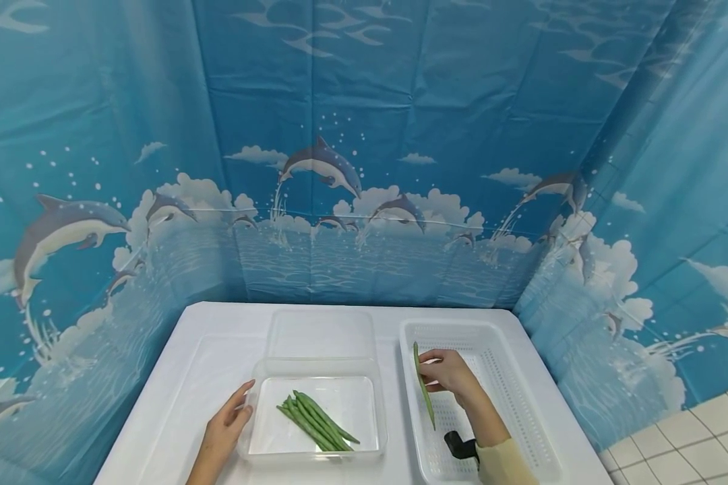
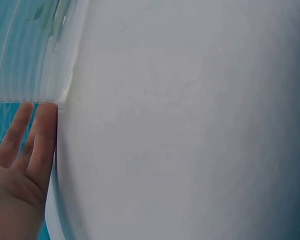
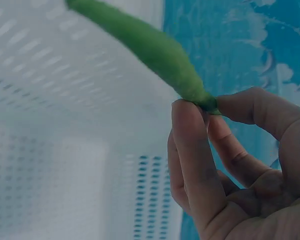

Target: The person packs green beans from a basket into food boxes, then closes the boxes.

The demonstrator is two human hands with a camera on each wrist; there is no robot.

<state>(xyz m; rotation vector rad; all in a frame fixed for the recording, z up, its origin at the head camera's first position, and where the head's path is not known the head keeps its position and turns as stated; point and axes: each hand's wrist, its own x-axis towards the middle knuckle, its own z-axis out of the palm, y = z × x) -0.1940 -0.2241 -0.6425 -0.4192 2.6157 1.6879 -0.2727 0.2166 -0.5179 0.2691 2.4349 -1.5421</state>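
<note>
Above the left part of a white perforated basket [image 1: 509,397], my right hand [image 1: 451,374] pinches a single green bean [image 1: 425,394] between thumb and fingers. The right wrist view shows the bean [image 3: 145,47] held by its end, the rest sticking out past the fingertips. A clear plastic container [image 1: 352,391] stands left of the basket, with a bundle of green beans [image 1: 315,421] lying on its floor. At the container's left side is my left hand [image 1: 224,421], fingers extended. In the left wrist view, the fingertips [image 2: 47,110] of that hand touch the container's edge.
Behind the container lies a clear flat lid [image 1: 321,333] on the white table [image 1: 176,404]. A black device [image 1: 460,444] is strapped at my right wrist. A blue dolphin-print curtain [image 1: 364,263] surrounds the table's back and sides.
</note>
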